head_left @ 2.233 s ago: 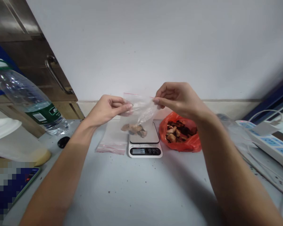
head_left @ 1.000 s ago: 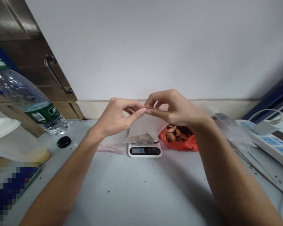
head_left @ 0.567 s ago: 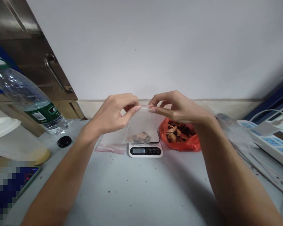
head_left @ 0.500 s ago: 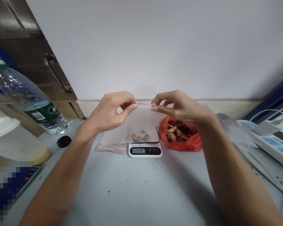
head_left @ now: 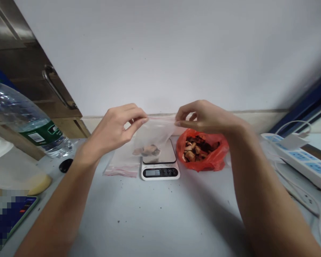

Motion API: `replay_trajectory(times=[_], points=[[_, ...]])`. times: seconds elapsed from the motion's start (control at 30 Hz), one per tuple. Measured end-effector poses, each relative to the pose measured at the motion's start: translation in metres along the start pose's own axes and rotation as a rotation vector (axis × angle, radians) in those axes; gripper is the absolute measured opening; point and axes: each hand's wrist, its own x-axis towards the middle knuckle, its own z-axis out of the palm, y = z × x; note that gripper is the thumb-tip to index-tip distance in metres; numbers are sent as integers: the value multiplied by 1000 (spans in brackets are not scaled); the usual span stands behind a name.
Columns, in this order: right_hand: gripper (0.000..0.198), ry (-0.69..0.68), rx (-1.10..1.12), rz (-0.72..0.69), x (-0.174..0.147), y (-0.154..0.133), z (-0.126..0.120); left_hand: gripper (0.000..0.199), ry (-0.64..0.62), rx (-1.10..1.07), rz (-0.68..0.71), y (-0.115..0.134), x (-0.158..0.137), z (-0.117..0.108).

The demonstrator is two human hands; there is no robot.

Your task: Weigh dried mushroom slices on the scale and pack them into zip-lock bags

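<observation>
A clear zip bag (head_left: pixel 156 130) hangs by its pink-lined top edge between my two hands. Its left corner is pinched by my left hand (head_left: pixel 123 123), its right corner by my right hand (head_left: pixel 200 116). Several brown dried slices (head_left: pixel 148 150) lie in the bottom of the bag. Below and behind it stands a small white digital scale (head_left: pixel 160 174), whose display appears to read 0.0. To the scale's right an open red plastic bag (head_left: pixel 216 160) holds many more dried brown slices (head_left: pixel 194 150). Flat zip bags (head_left: pixel 123 164) are stacked left of the scale.
On the left are a water bottle (head_left: pixel 40 128), a black cap (head_left: pixel 66 165), a translucent container (head_left: pixel 10 169) and a partly pixelated screen device (head_left: pixel 24 214). A white power strip (head_left: pixel 302 159) with cables lies at the right. A wall (head_left: pixel 160 57) rises behind the table.
My hands have moved slightly apart along the zip bag's top edge. The bag with its slices has shifted left, uncovering more of the scale's plate. The whole view has also shifted a little.
</observation>
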Motion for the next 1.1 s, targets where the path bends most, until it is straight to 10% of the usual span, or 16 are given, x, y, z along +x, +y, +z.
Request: replay_trajectory(times=[0.23, 0.4, 0.53, 0.8, 1.1], points=[[8, -219, 55, -21, -9, -11, -14, 19, 127, -72, 239, 41, 48, 17], [16, 185, 67, 108, -65, 4, -56, 17, 129, -168, 145, 75, 69, 25], [27, 651, -182, 208, -122, 36, -75, 17, -175, -239, 289, 78, 70, 52], [62, 67, -504, 361, -182, 103, -18, 22, -586, -240, 280, 76, 68, 89], [32, 320, -415, 225, -125, 68, -44, 21, -543, -253, 241, 67, 58, 79]])
